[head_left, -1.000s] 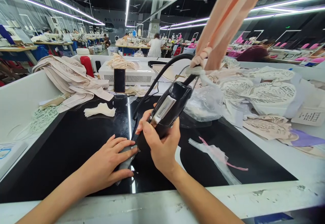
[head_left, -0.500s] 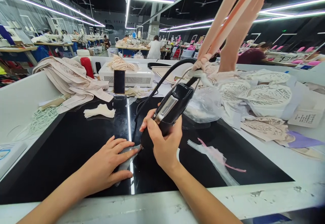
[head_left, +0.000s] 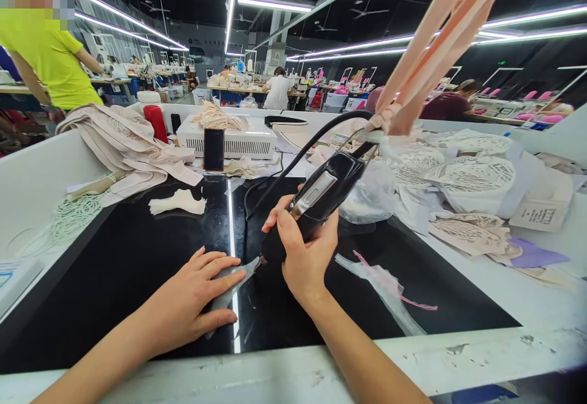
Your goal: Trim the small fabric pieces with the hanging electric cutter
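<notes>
My left hand [head_left: 208, 291] lies flat with fingers spread, pressing a translucent strip of material [head_left: 250, 268] onto the black glossy board [head_left: 114, 282]. Wrapped round a black hand-held power tool [head_left: 316, 196] with a metal plate on its side is my right hand [head_left: 305, 251]. The tool tilts down to the left, and its small tip is at the right end of the strip, just beyond my left fingertips. A black cable and peach fabric bands [head_left: 431, 43] run from the tool's upper end. Part of the strip is hidden under my left hand.
Right of the tool lie a pale strip with pink trim [head_left: 385, 288] and lace cups [head_left: 477, 172]. Folded beige fabric [head_left: 128, 141], a white scrap [head_left: 178, 202], a phone [head_left: 213, 150] and a white box [head_left: 252, 138] stand left and behind. A person in a yellow shirt [head_left: 50, 55] is at far left.
My right hand and the tool have shifted slightly right, the tip drawing away from my left fingertips. My left hand stays put. A person in yellow has come into view at left.
</notes>
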A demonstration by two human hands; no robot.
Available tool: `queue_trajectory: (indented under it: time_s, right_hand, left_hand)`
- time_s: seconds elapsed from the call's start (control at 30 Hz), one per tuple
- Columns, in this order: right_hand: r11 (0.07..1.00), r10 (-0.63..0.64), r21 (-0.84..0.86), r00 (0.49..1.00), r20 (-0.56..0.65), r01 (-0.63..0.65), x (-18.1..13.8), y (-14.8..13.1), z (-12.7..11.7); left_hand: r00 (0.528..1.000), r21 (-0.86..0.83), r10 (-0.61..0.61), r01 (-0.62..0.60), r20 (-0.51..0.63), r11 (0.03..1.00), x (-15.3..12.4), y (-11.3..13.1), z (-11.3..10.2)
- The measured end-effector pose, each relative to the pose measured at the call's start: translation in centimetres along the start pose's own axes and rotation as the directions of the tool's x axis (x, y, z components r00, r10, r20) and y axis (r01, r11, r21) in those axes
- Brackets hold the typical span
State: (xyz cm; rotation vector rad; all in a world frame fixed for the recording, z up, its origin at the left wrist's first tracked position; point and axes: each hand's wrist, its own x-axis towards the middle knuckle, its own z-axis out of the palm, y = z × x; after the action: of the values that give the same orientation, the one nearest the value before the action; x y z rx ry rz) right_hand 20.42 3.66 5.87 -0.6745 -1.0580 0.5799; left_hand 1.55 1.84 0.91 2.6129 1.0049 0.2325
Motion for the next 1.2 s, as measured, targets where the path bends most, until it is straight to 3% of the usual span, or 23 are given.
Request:
queue_trajectory:
  time_s: [0.27, 0.43, 0.8, 0.97, 1.1, 1.2]
  right_hand:
    - [0.998, 0.008, -0.061, 1.0, 0.006, -0.008, 0.0, -0.2, 0.2]
    - [0.999, -0.028, -0.046, 0.998, -0.054, 0.026, 0.7, 0.3, -0.6]
    - [0.994, -0.035, -0.106, 0.999, -0.026, 0.032, 0.7, 0.7, -0.8]
    - [0.993, -0.031, -0.115, 0.999, -0.03, 0.027, 1.2, 0.1, -1.0]
    - [0.982, -0.012, -0.191, 1.0, -0.004, 0.011, 1.2, -0.1, -1.2]
    - [0.977, 0.005, -0.213, 0.999, 0.034, 0.003, 1.0, 0.0, -1.6]
  left_hand:
    - [1.0, -0.001, -0.013, 0.013, 0.022, 1.0, -0.1, 0.2, -0.2]
    - [1.0, -0.016, -0.024, 0.025, 0.02, 1.0, 0.0, 0.2, -0.1]
    - [0.999, -0.067, -0.027, 0.028, 0.02, 0.997, -0.2, -0.3, 0.5]
    - [0.989, -0.192, -0.081, 0.056, -0.123, 0.98, -0.2, -1.0, 1.4]
    - [0.939, -0.227, -0.221, 0.163, -0.263, 0.96, 0.5, -1.8, 2.5]
    - [0.913, -0.201, -0.242, 0.183, -0.328, 0.962, 1.0, -2.1, 2.9]
